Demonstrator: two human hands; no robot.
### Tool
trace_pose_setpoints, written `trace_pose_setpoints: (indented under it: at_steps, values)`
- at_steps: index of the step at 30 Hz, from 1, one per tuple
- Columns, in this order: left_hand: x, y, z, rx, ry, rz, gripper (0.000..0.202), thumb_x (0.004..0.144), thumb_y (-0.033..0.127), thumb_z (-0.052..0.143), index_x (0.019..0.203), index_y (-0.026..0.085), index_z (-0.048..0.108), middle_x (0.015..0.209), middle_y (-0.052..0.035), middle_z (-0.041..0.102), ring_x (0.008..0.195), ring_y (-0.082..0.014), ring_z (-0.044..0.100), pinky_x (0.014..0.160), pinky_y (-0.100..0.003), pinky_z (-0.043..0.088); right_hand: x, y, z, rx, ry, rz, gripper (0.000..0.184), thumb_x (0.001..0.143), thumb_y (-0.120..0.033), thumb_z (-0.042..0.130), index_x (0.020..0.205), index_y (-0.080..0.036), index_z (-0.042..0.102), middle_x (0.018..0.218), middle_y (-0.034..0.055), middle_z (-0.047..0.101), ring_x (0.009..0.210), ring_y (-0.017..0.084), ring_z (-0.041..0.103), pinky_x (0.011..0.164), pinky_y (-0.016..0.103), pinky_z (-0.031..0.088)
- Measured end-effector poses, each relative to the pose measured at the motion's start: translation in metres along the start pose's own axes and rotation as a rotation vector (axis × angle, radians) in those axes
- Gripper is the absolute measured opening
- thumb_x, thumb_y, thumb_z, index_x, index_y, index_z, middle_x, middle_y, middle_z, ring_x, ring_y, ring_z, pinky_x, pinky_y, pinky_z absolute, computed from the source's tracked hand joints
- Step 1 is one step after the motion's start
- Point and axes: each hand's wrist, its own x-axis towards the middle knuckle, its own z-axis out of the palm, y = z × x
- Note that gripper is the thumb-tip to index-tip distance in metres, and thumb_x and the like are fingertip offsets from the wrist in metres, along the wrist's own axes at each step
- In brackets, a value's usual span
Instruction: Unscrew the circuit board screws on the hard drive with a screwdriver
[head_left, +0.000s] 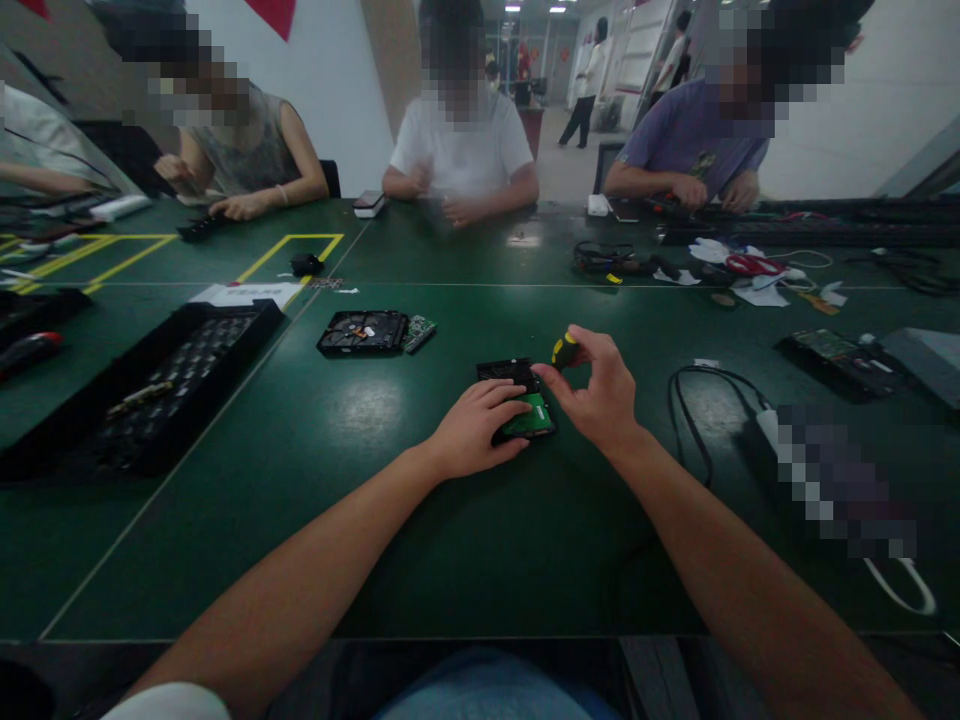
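Observation:
A hard drive (531, 416) with a green circuit board and a black end lies on the green table in front of me. My left hand (480, 428) rests across its left side, fingers over the top and thumb along the near edge, gripping it against the table. In my right hand (600, 390) is a screwdriver (564, 348) with a yellow and black handle, pinched between thumb and fingers above the drive's right side. The screwdriver's tip is too dark and small to make out. Left of the drive, another hard drive (364, 330) lies beside a loose circuit board (420, 332).
A long black tray (150, 390) with small metal parts stands at the left. On the right are a black cable (675, 410), a partly blurred device (832, 470) and another drive (836, 362). Several people sit across the table (420, 560), near cables and paper scraps.

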Motion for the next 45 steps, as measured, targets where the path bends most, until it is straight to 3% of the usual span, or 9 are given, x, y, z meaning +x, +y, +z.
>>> trace_pose_setpoints:
  at_steps: [4,10,17,26,35,42,45]
  values:
    - [0.0004,0.0011,-0.0003,-0.011,-0.003,-0.008,0.048,0.092,0.041,0.074,0.135,0.023,0.065,0.149,-0.0136,0.061,0.147,-0.0357,0.05,0.12,-0.061,0.043,-0.0005,-0.0025,0.0009,0.051,-0.05,0.009,0.065,0.103,-0.032,0.06,0.161,-0.032,0.03,0.143,0.0138,0.06,0.105,0.027,0.074,0.091,0.048,0.067]
    - [0.0009,0.0022,-0.0006,-0.007,0.008,-0.01,0.048,0.09,0.039,0.076,0.134,0.023,0.065,0.148,-0.0142,0.062,0.146,-0.0361,0.051,0.12,-0.06,0.043,0.0014,-0.0025,-0.0011,-0.014,-0.031,0.005,0.063,0.101,-0.034,0.067,0.156,-0.038,0.038,0.125,0.0084,0.067,0.095,0.026,0.069,0.086,0.048,0.067]
    - [0.0008,0.0025,-0.0012,-0.005,0.003,-0.012,0.048,0.091,0.04,0.075,0.134,0.022,0.066,0.149,-0.0142,0.061,0.146,-0.0355,0.051,0.12,-0.06,0.043,0.0035,-0.0019,-0.002,-0.01,-0.015,0.012,0.062,0.099,-0.037,0.07,0.154,-0.038,0.042,0.12,0.0073,0.066,0.092,0.026,0.068,0.085,0.048,0.066]
    - [0.0006,0.001,-0.0004,0.013,-0.006,-0.009,0.048,0.091,0.04,0.075,0.134,0.021,0.066,0.149,-0.0147,0.062,0.145,-0.0359,0.052,0.12,-0.059,0.043,-0.0002,-0.004,-0.0014,0.084,-0.111,0.071,0.063,0.107,-0.03,0.05,0.164,-0.036,0.027,0.154,0.0124,0.054,0.111,0.029,0.071,0.097,0.053,0.063]
    - [0.0001,-0.0001,0.0006,0.011,0.01,0.002,0.047,0.091,0.041,0.075,0.132,0.02,0.066,0.149,-0.0149,0.062,0.145,-0.036,0.052,0.12,-0.058,0.043,0.0073,-0.0088,-0.0083,-0.039,-0.027,0.016,0.049,0.1,-0.035,0.068,0.145,-0.031,0.05,0.117,0.0094,0.064,0.105,0.028,0.066,0.089,0.047,0.061]
    - [0.001,0.0006,-0.001,-0.007,0.0,-0.004,0.047,0.091,0.04,0.074,0.134,0.021,0.066,0.15,-0.0142,0.061,0.146,-0.0359,0.051,0.12,-0.059,0.043,0.0001,-0.0042,-0.0034,0.052,-0.086,0.119,0.059,0.106,-0.029,0.052,0.16,-0.031,0.029,0.142,0.0138,0.062,0.108,0.028,0.071,0.093,0.048,0.062]
    - [0.001,0.0011,-0.0014,-0.009,0.0,-0.009,0.048,0.091,0.041,0.074,0.134,0.02,0.066,0.149,-0.0147,0.061,0.146,-0.0357,0.051,0.121,-0.058,0.042,0.0012,-0.0038,-0.0039,0.02,-0.09,0.099,0.059,0.105,-0.029,0.053,0.16,-0.03,0.031,0.14,0.014,0.062,0.109,0.028,0.071,0.094,0.05,0.061]
